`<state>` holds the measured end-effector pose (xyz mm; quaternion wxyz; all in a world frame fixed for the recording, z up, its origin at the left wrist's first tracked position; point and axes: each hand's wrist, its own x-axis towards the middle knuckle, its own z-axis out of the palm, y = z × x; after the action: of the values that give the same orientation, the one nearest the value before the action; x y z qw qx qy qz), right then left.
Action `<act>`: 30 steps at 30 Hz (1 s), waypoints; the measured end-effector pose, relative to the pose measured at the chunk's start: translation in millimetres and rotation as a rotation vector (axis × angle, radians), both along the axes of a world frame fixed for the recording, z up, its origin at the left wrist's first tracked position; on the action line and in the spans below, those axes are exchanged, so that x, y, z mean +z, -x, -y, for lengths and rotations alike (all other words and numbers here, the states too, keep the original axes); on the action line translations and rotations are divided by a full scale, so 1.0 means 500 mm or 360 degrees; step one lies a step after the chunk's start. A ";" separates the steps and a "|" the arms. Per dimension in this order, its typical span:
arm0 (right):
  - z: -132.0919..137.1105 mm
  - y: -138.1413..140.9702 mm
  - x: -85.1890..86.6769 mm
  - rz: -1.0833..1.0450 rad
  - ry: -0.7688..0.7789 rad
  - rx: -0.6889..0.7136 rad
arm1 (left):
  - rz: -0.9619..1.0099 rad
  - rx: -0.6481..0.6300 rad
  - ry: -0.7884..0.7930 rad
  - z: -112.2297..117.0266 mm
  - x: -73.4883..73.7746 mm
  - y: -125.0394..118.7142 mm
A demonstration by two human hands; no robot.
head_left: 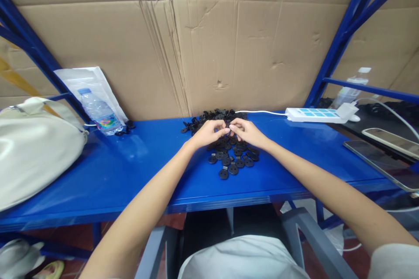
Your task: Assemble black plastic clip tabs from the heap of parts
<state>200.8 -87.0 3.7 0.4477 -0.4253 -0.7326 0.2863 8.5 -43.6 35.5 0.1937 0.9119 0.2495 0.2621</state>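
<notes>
My left hand (211,131) and my right hand (246,131) meet above a pile of small black parts, thumbs and forefingers pinched close together. Whatever lies between the fingertips is too small and hidden to make out. Behind the hands the black parts (212,115) are heaped against the cardboard. In front of them lie several black round discs (233,169), each with small holes and a short tab, spread loosely over the blue table (147,170). Part of the pile is covered by my hands.
A white bag (36,152) and a water bottle (101,113) stand at the left, with a few black pieces (126,127) beside the bottle. To the right are a white power strip (312,115), its cable, and phones (379,161). Cardboard (245,52) walls the back.
</notes>
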 end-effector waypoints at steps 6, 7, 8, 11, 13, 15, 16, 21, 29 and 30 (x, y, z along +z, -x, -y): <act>0.001 -0.003 0.005 0.0028 -0.0030 -0.0024 | -0.0063 -0.0014 0.0008 0.002 0.000 0.000; 0.001 -0.004 0.006 0.0035 -0.0040 -0.0036 | -0.0069 -0.0015 0.0019 0.002 0.000 0.000; 0.001 -0.005 0.007 0.0040 -0.0046 -0.0045 | -0.0070 -0.0015 0.0026 0.003 -0.001 -0.001; 0.002 -0.005 0.007 0.0051 -0.0046 -0.0053 | -0.0066 -0.0019 0.0030 0.002 -0.002 -0.001; 0.001 -0.003 0.004 0.0059 -0.0027 -0.0030 | -0.0060 -0.0032 0.0045 0.000 -0.002 0.001; 0.001 0.000 0.001 0.0062 -0.0009 0.0001 | -0.0056 -0.0044 0.0074 -0.004 -0.002 0.004; 0.001 0.001 0.000 0.0064 -0.0004 0.0014 | -0.0056 -0.0047 0.0084 -0.005 -0.002 0.005; 0.003 0.002 0.002 0.0101 -0.0060 0.0000 | -0.0085 -0.0029 0.0057 -0.004 -0.002 0.005; 0.007 0.006 0.002 0.0122 -0.0038 0.0039 | -0.0120 -0.0075 0.0046 0.000 -0.001 0.003; 0.008 0.006 0.002 0.0122 -0.0028 0.0069 | -0.0110 -0.0068 0.0025 0.000 0.000 0.003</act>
<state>197.9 -90.9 4.9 0.4167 -0.4160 -0.7608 0.2730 6.9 -43.5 35.5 0.1977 0.9240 0.2384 0.2243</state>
